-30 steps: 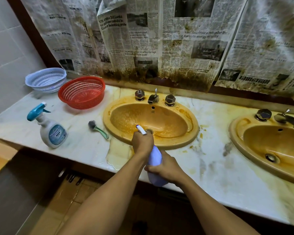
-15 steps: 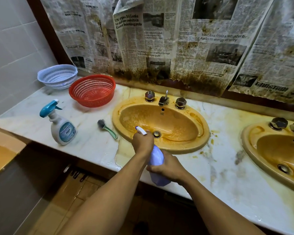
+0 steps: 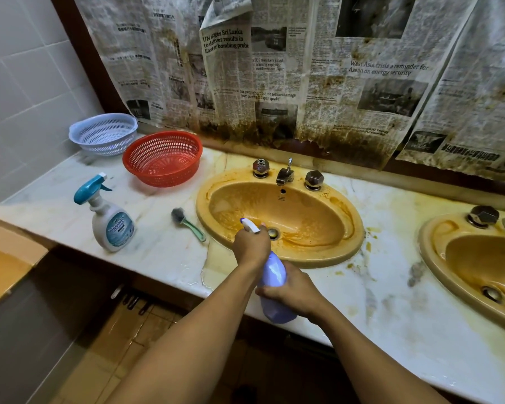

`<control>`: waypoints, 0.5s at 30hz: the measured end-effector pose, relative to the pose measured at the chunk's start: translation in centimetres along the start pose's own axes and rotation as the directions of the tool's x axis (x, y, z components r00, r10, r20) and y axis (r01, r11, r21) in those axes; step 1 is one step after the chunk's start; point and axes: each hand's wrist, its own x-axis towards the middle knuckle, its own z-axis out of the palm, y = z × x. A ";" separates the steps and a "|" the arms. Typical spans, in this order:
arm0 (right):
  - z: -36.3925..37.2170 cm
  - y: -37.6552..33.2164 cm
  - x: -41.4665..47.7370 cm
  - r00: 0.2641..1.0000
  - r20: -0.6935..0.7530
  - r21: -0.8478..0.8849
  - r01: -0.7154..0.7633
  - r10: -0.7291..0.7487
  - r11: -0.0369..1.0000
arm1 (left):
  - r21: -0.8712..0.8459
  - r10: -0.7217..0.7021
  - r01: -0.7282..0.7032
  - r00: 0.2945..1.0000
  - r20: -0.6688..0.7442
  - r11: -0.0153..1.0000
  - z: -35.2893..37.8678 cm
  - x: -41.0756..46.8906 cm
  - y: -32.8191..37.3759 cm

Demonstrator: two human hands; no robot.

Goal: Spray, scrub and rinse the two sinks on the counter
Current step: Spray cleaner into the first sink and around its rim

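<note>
The job looks barely begun. The middle sink (image 3: 318, 259) is coated in orange grime, and the second sink (image 3: 427, 249) at three o'clock looks just as dirty. The left hand (image 3: 251, 244) is curled round the head of a purple spray bottle (image 3: 271, 275), and the right hand (image 3: 296, 293) is wrapped round its body, with the nozzle over the basin. I judge scrubbing and rinsing are both left to do. The brush (image 3: 188, 224) lies at the sink's nine o'clock. The marble tabletop (image 3: 164, 252) is stained yellow, a cleaner bottle (image 3: 111, 225) stands at nine o'clock, and spotted newspaper (image 3: 274, 77) covers the wall at twelve.

Glossy stained ceramic sink (image 3: 280, 217), marble counter (image 3: 164, 249), shiny metal taps (image 3: 285, 174), plastic baskets (image 3: 162, 157).
</note>
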 end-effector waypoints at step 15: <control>-0.6 -0.9 0.0 0.998 -0.056 0.000 -0.041 0.041 0.999 | 0.049 0.033 -0.035 0.998 0.048 0.998 0.9 0.8 1.1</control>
